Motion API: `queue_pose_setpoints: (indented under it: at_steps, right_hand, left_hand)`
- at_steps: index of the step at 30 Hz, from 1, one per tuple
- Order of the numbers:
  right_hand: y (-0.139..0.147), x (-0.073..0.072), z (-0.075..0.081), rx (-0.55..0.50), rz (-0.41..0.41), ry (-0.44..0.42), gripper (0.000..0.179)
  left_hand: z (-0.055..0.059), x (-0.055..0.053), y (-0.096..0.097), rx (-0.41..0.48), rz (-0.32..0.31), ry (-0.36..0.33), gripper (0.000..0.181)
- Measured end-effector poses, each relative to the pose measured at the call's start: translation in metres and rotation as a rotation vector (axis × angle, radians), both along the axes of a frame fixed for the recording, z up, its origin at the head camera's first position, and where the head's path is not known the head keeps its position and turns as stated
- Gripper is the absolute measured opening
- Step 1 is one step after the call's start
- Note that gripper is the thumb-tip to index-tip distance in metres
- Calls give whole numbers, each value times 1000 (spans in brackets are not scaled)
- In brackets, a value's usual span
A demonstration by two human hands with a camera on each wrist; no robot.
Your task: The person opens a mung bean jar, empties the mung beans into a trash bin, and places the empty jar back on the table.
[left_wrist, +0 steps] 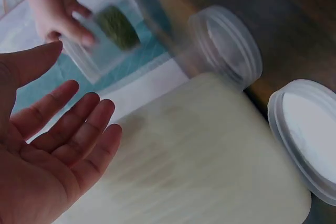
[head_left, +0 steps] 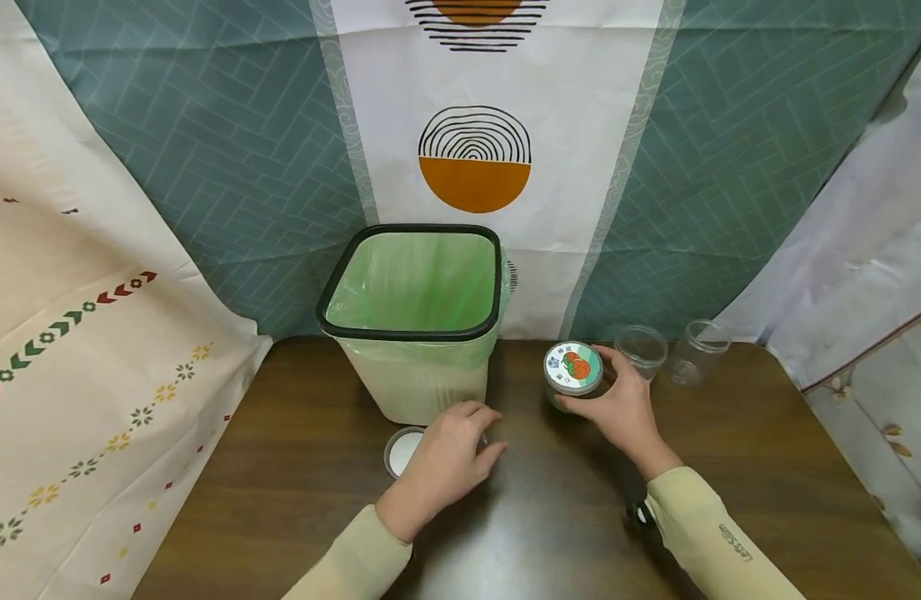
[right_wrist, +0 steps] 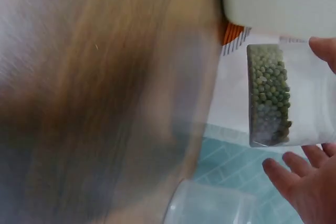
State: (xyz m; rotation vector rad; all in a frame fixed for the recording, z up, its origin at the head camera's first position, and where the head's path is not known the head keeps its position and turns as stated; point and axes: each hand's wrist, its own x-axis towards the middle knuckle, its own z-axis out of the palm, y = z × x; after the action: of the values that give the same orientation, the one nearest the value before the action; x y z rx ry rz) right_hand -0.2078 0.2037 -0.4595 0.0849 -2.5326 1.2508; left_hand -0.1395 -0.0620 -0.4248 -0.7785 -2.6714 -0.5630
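My right hand grips a clear plastic jar, its thumb and fingers on opposite sides near the lid. Small green beans fill the jar's lower part, and its lid bears a label with orange fruit. In the right wrist view the jar is off the table. My left hand holds nothing, its fingers loosely bent, in front of the bin. Close to it lies a round lid with a white disc. A clear round lid is mostly hidden by the left hand in the head view.
A pale bin with a black rim and green liner stands at the back of the wooden table. Two clear open jars stand at the back right. Patterned cloth hangs behind.
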Motion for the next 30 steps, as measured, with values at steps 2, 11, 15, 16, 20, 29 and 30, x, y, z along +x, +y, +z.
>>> queue_pose_setpoints:
  at_steps: [2,11,15,16,20,29,30]
  right_hand:
    - [-3,8,2,-17,12,1,98]
    - [-19,22,14,-52,139,90,92]
    - [-24,26,16,-49,243,99,88]
    - [-24,28,17,-45,265,96,88]
    - [-25,36,21,-3,325,88,87]
    - [-32,50,24,102,398,115,85]
    - [-32,52,22,88,403,108,85]
  left_hand:
    - [2,-1,-1,37,31,-24,30]
    - [15,-6,12,136,105,-32,43]
    - [16,-5,21,155,68,-32,51]
    - [17,-5,23,164,61,-33,54]
    - [17,-4,30,177,44,-63,71]
    - [17,-3,39,123,36,-174,93]
    - [17,-3,39,110,42,-171,92]
